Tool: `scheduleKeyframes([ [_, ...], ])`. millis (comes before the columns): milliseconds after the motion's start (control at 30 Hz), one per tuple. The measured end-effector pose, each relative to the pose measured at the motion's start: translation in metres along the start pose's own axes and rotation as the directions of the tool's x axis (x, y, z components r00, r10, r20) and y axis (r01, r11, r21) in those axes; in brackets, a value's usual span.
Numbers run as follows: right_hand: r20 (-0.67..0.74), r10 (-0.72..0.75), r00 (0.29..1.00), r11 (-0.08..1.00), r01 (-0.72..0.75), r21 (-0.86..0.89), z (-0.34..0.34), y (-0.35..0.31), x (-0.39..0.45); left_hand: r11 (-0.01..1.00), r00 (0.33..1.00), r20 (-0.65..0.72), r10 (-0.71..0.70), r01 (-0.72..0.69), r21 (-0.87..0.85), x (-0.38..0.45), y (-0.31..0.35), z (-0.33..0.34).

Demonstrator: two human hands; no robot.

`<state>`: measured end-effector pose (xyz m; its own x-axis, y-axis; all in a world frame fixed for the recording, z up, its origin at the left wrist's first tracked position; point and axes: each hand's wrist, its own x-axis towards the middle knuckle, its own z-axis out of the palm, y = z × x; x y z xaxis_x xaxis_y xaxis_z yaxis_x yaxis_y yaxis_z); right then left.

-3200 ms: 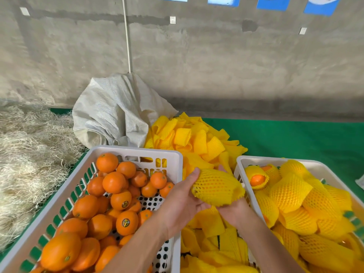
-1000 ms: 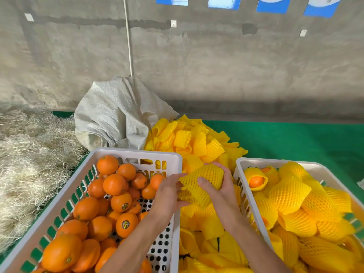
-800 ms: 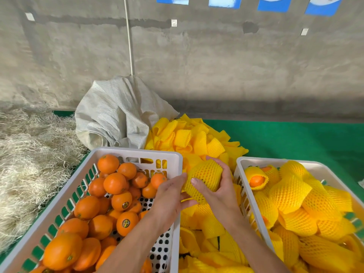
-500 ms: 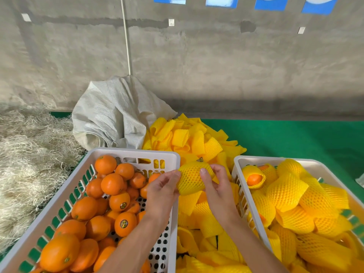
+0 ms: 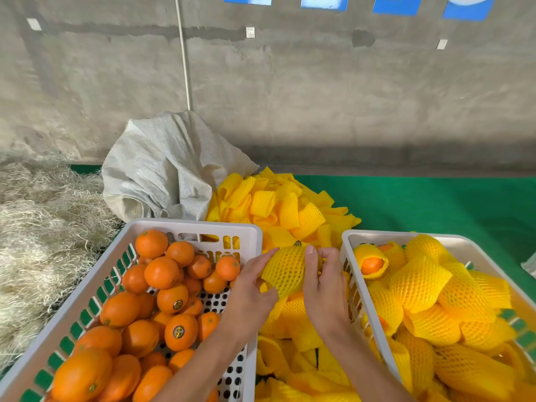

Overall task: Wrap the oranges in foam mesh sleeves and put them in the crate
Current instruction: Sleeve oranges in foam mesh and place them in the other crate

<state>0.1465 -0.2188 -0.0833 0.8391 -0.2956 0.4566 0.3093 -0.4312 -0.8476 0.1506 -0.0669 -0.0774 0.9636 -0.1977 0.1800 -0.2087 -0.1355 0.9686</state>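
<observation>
Between the two crates I hold an orange inside a yellow foam mesh sleeve (image 5: 285, 269); a bit of its sticker shows at the top. My left hand (image 5: 251, 288) grips the sleeve's left and lower edge. My right hand (image 5: 320, 281) grips its right side, thumb laid across the mesh. The white crate on the left (image 5: 200, 227) holds several bare oranges (image 5: 161, 272). The white crate on the right (image 5: 352, 239) holds several sleeved oranges (image 5: 417, 282).
A heap of empty yellow sleeves (image 5: 278, 207) lies behind and below my hands. A crumpled white woven sack (image 5: 162, 166) sits behind the left crate, straw (image 5: 37, 227) at far left, green mat (image 5: 435, 201) at right, a concrete wall behind.
The sleeved orange in both hands moved from low at the centre up to the gap between the crates, and the sleeve has been pulled down further over the fruit.
</observation>
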Motion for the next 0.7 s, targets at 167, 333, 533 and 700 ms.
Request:
scheduleKeyframes([
  [167, -0.004, -0.052, 0.999, 0.995, 0.052, -0.081, -0.001, 0.004, 0.001, 0.999, 0.994, 0.104, -0.026, 0.03, -0.039, 0.004, 0.0, -0.003],
  [333, -0.039, 0.209, 0.977, 0.965, -0.2, 0.171, -0.003, 0.008, 0.008, 0.998, 0.998, 0.05, -0.048, 0.05, -0.028, -0.001, 0.007, -0.008],
  [533, 0.153, 0.421, 0.894, 0.792, -0.445, 0.418, -0.008, 0.014, 0.011, 0.82, 0.936, 0.075, -0.345, 0.339, -0.462, 0.013, 0.012, -0.013],
  [700, 0.095, 0.392, 0.915, 0.81, -0.393, 0.435, 0.0, 0.009, 0.013, 0.863, 0.95, 0.013, -0.311, 0.288, -0.415, 0.013, 0.001, -0.022],
])
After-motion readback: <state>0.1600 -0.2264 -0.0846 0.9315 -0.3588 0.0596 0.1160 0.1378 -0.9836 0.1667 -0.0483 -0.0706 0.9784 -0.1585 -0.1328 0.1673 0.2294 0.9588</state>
